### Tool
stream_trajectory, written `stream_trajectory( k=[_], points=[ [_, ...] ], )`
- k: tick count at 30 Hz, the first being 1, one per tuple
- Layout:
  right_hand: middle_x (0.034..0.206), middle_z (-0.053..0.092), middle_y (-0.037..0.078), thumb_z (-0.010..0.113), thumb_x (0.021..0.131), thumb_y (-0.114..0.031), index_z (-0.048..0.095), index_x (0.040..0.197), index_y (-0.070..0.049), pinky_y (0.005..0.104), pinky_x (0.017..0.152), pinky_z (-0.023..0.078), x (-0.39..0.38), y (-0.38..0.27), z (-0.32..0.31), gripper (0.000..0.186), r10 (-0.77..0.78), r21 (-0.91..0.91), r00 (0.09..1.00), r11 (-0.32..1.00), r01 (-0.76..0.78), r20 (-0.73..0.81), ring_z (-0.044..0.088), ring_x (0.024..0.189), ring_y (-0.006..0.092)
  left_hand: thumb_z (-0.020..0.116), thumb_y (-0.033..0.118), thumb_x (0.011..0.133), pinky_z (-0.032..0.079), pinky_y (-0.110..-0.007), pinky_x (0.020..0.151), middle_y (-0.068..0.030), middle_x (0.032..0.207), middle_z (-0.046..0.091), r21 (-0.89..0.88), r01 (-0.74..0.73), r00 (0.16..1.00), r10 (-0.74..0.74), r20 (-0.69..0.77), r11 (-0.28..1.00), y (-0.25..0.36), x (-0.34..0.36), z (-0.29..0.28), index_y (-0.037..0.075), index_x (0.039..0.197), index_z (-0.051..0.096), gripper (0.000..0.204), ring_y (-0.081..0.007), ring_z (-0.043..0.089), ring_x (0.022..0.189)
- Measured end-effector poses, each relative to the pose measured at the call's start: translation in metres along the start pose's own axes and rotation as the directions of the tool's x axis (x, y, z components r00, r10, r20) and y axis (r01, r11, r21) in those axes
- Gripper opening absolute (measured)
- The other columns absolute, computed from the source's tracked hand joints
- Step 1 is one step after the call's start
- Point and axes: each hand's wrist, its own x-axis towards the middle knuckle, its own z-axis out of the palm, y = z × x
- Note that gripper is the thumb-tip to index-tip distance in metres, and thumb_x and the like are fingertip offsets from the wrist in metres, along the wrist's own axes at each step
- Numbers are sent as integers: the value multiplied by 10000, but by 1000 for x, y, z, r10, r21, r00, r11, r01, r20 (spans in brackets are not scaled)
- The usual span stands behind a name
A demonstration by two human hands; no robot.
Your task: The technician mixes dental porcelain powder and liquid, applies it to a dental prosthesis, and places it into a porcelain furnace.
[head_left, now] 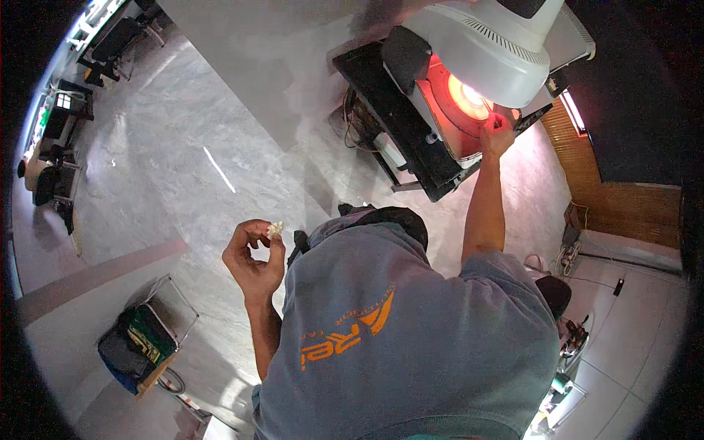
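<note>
My left hand (pixel 255 262) is raised at the lower middle, pinching a small cream, knobbly piece (pixel 275 230) between thumb and fingers. My right hand (pixel 497 136) reaches into a white machine (pixel 495 55) at the upper right, beside its round, glowing red-orange chamber (pixel 455 103). Its fingers are curled at the right edge of the chamber; what they hold is too small and washed in red light to make out. The machine stands on a black stand (pixel 440 183).
A folding chair (pixel 145 337) with dark cloth is at the lower left. More seats and dark equipment (pixel 62 165) line the far left. A wooden panel (pixel 623 213) and dark board (pixel 631 125) are at the right, with cables (pixel 568 257) on the floor below them.
</note>
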Motion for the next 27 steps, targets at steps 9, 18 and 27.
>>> stream_trajectory(
  k=[9,18,27],
  points=[
    [822,730,165,731,866,-257,757,906,-21,395,696,558,-37,-10,-36,241,57,67,998,996,-57,-2,714,731,297,687,-19,754,386,-253,612,-21,799,654,-10,2,999,-1,42,1000,-5,6,3,33,875,658,135,-83,491,655],
    [800,728,141,752,869,-213,745,905,1,370,677,564,-74,-35,-65,217,113,76,991,990,-118,74,713,706,254,686,-17,750,392,-256,615,-32,809,663,-33,-14,991,18,133,999,-5,13,5,32,870,648,135,-87,508,654],
    [823,725,148,736,885,-174,745,921,1,368,686,563,-100,-54,-88,179,152,145,984,976,-165,92,710,727,259,676,-31,754,394,-248,612,-27,820,670,-34,-17,986,23,166,999,-8,14,1,39,879,640,147,-79,517,647]
  ],
)
